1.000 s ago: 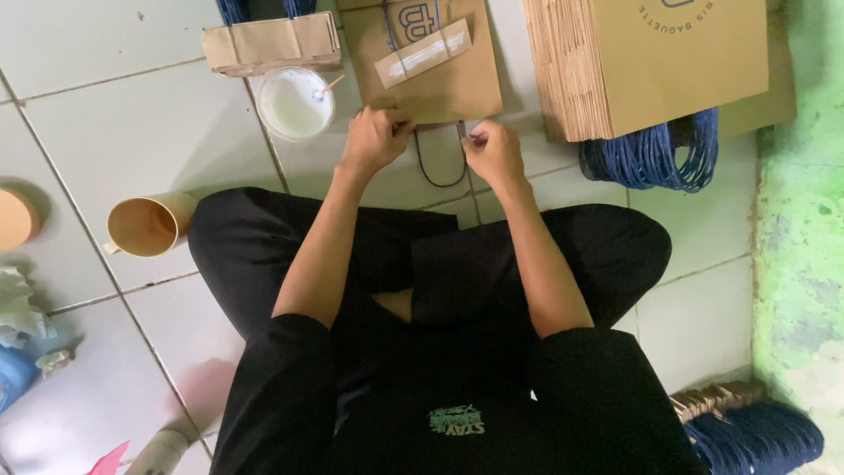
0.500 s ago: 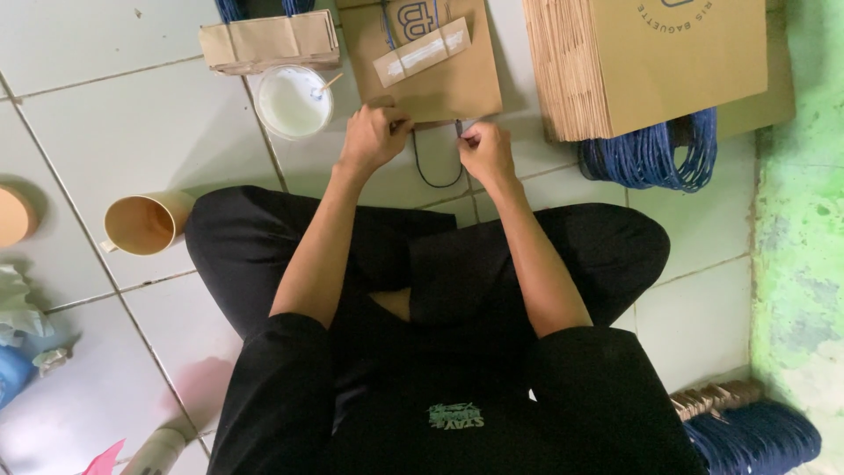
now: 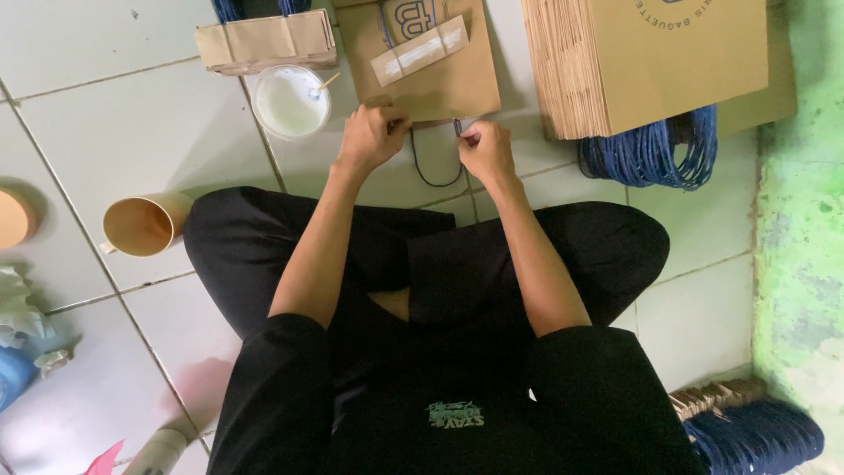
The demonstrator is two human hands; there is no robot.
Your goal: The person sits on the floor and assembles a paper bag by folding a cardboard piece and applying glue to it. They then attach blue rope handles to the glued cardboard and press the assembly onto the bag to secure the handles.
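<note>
**Head view: cord handle being fitted at the mouth edge of a flat kraft bag**

Brown paper bag (image 3: 435, 79) lies flat on the white tile floor (image 3: 132, 132), just ahead of the crossed legs, mouth edge toward the person. A dark cord loop (image 3: 437, 167) hangs out from that edge onto the tile.

- Left hand (image 3: 371, 134): curled closed, fingertips pinching the bag's near edge by one end of the cord.
- Right hand (image 3: 485, 149): closed fist, pinching the other cord end right at the edge.
- Step, as I read it: threading or seating the handle ends. Next move likely needs a fine pinch and an even pull on both ends, with the paper held flat so it doesn't tear.

Materials:
- Bag: matte kraft paper, creased, with a pale paper strip (image 3: 418, 51) lying across it.
- Cord: thin, limp, dark.

Around:
- White round cup of pale liquid (image 3: 290, 101) with a stick in it, just left of the bag; looks like glue.
- Folded kraft piece (image 3: 264, 42) behind the cup.
- Thick stack of flat bags (image 3: 651, 62) to the right, bundle of blue cords (image 3: 651, 154) at its foot.
- Tan cup on its side (image 3: 141, 224) near the left knee.
- More blue cords (image 3: 756, 435) bottom right.
</note>
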